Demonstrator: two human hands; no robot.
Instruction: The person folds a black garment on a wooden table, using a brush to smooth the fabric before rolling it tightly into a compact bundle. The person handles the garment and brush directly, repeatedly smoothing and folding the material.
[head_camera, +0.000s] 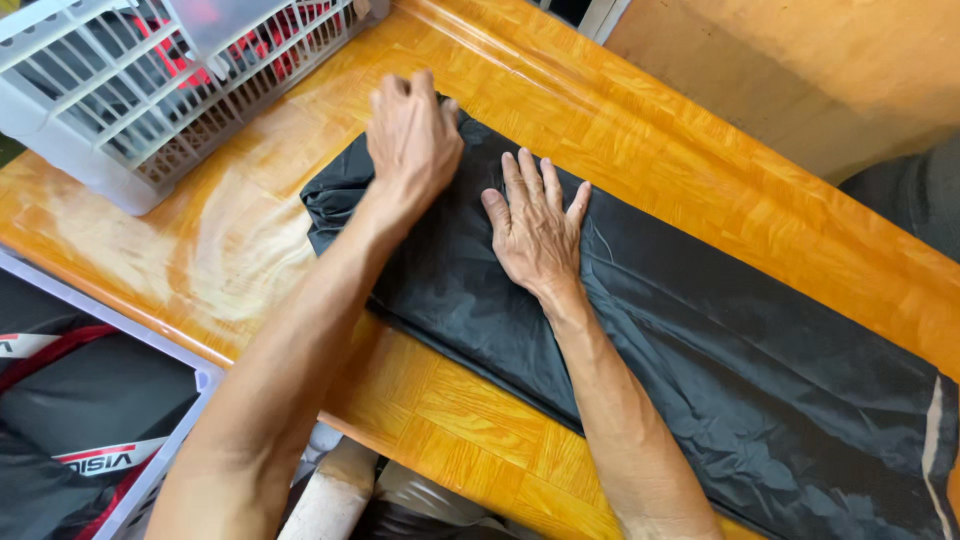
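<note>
orange wooden table (700, 150) bears a folded black garment (700, 350); left hand (412, 140) curls, gripping its far end, right hand (535, 230) pressed flat, fingers spread, beside a grey basket (90, 140).

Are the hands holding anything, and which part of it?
The left hand grips the folded end of the long black shiny nylon garment on the orange wooden table. The right hand holds nothing; it lies flat, pressing on the fabric.

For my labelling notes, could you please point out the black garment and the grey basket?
black garment (700, 340): head view, middle of the folded cloth.
grey basket (95, 115): head view, slatted side wall.
</note>
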